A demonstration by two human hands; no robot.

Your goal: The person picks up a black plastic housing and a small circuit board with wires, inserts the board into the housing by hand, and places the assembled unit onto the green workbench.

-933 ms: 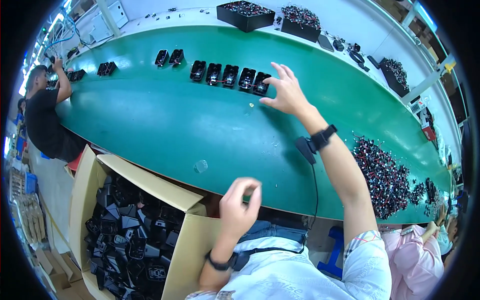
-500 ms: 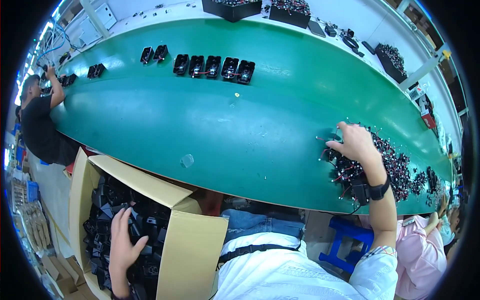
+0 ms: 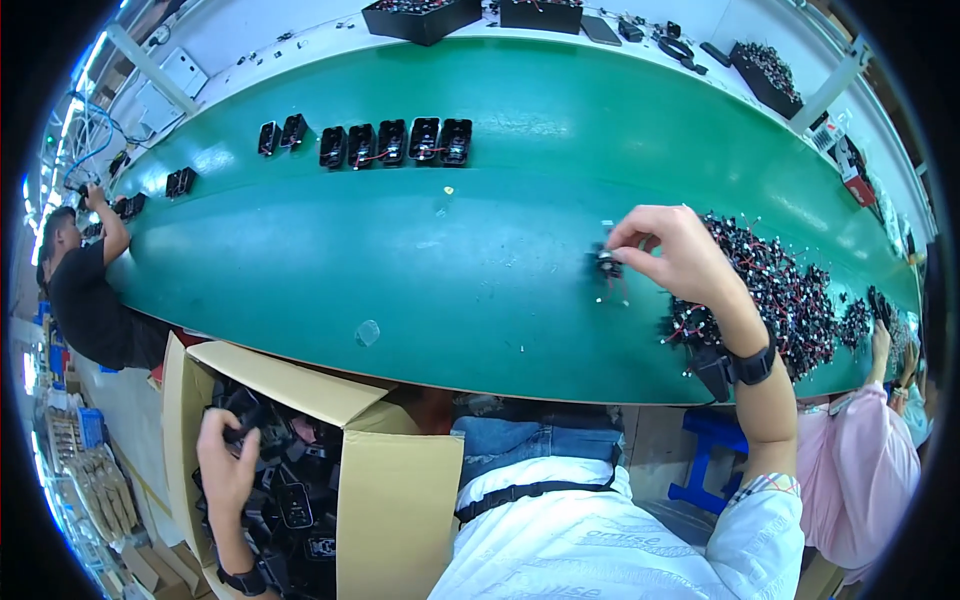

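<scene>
My right hand (image 3: 678,250) is closed in a pinch on a small black part with thin red wires (image 3: 608,266), held just over the green table. To the right of that hand lies a heap of wired black parts (image 3: 785,295). Inside an open cardboard box (image 3: 398,510) at the lower left, my left hand (image 3: 226,462) has its fingers closed on a black plastic housing (image 3: 243,430), partly hidden by them. Loose black housings (image 3: 294,503) fill the box below and beside that hand.
Black housings with wires (image 3: 392,143) stand in a row toward the far side of the green table (image 3: 470,300). Black bins of parts (image 3: 540,14) line the back shelf. One person (image 3: 85,280) works at far left; another in pink (image 3: 860,440) sits at right. A blue stool (image 3: 708,455) stands under the table.
My right hand has moved left from the heap and now pinches a wired part. My left hand, spread open before, has closed on a black housing in the box.
</scene>
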